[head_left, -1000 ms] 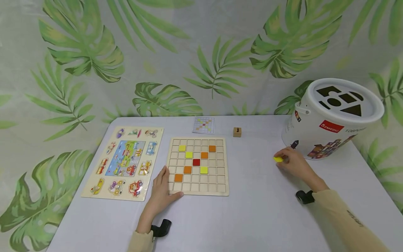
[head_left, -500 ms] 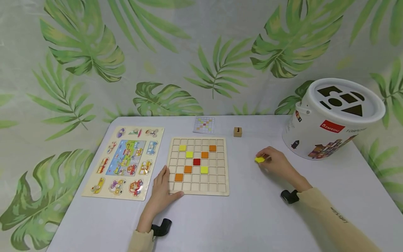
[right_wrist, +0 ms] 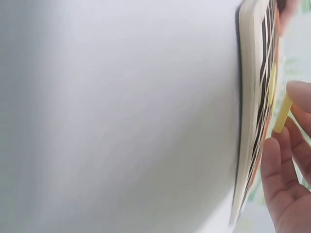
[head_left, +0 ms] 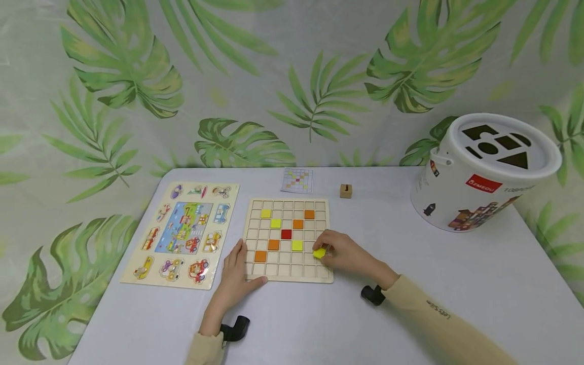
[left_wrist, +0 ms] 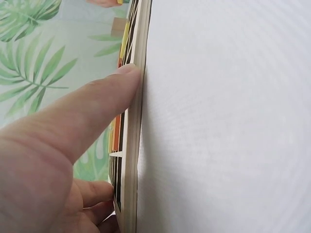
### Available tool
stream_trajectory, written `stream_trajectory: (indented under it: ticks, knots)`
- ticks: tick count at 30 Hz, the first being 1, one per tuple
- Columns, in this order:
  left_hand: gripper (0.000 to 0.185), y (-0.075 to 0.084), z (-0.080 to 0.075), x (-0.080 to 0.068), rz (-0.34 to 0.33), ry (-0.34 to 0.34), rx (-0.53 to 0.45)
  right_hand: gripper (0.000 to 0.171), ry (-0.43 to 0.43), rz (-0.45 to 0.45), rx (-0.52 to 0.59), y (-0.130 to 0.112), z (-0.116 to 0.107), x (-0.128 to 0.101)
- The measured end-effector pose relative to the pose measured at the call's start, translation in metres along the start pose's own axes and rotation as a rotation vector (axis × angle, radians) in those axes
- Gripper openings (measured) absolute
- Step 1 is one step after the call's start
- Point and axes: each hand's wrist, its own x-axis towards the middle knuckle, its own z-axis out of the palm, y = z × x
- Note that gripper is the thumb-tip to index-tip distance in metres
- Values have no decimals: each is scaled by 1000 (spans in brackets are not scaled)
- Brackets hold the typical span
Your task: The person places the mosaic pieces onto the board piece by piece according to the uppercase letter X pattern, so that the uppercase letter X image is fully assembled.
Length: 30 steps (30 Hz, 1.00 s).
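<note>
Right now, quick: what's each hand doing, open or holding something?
Left hand: open, fingers flat, resting on the near-left corner of the wooden grid board.
Right hand: pinching a yellow tile above the board's right side.

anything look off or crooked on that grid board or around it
Nothing stands out. The grid board lies flat and square, its placed tiles seated in cells. The right hand pinches a yellow tile tilted over the board; the left hand rests on its corner.

White table (head_left: 410, 304): grid board (head_left: 287, 274), vehicle puzzle (head_left: 141, 253), pattern card (head_left: 297, 180), wooden cube (head_left: 345, 191), bucket (head_left: 474, 197).
</note>
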Motion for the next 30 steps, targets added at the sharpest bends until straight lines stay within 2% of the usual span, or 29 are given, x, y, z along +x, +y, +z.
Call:
stream_trajectory:
  ticks: [4,11,15,22,26,30]
  knots:
    - [101,0,1,0,-8,5,8,21,-39,-40,-34,-6,11,7]
    - [101,1,1,0,-16,10,13,21,-59,11,-88,-11,20,13]
    - [101,1,1,0,-19,8,11,22,-41,16,-102,-12,20,14]
    - [102,1,1,1,-8,10,13,23,-66,24,-157,-15,21,13]
    - [101,1,1,1,-4,13,11,23,-63,7,-98,-12,18,10]
    - [100,1,1,0,9,16,11,23,-13,-14,4,-4,8,2]
